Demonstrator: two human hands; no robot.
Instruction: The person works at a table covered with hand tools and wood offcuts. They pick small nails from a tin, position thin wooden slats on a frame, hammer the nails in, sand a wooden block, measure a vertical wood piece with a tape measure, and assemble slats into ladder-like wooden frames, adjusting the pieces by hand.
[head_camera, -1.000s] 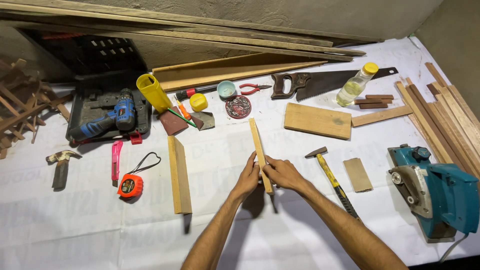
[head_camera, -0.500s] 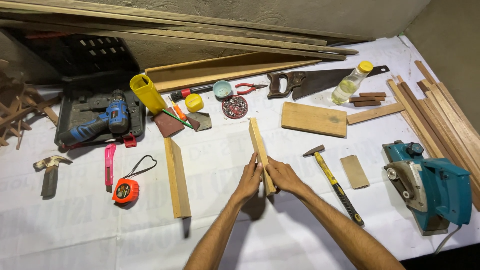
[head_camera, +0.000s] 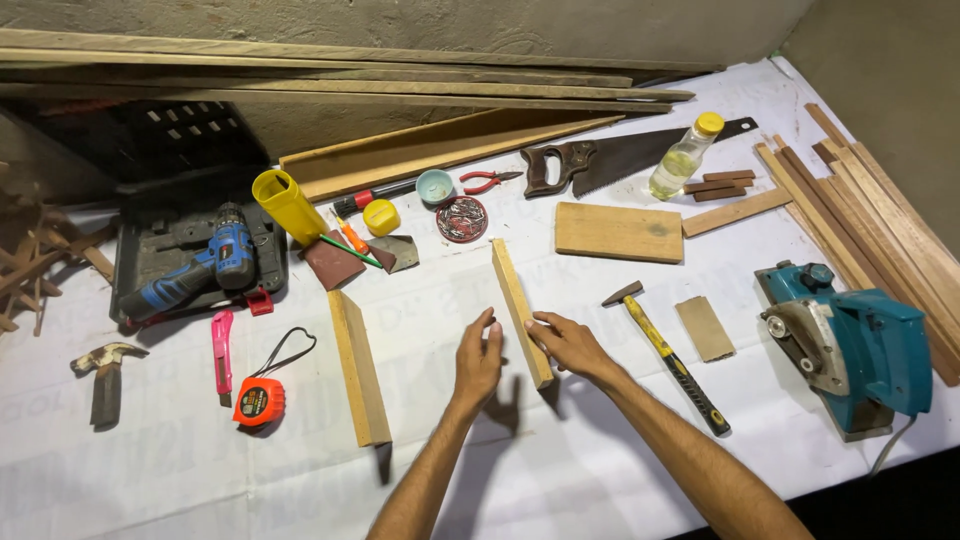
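The right hand (head_camera: 568, 345) rests its fingertips against the lower end of a wooden strip (head_camera: 520, 311), fingers loosely curled, not closed around it. The left hand (head_camera: 478, 358) hovers just beside the strip, open and flat, holding nothing. The strip stands on its long edge at the centre of the frame: pale, narrow, straight-cut. A second wooden strip (head_camera: 358, 365) stands further left; a yellow-handled hammer (head_camera: 668, 355) lies to the right.

wooden slat (head_camera: 520, 310) on edge, hands beside
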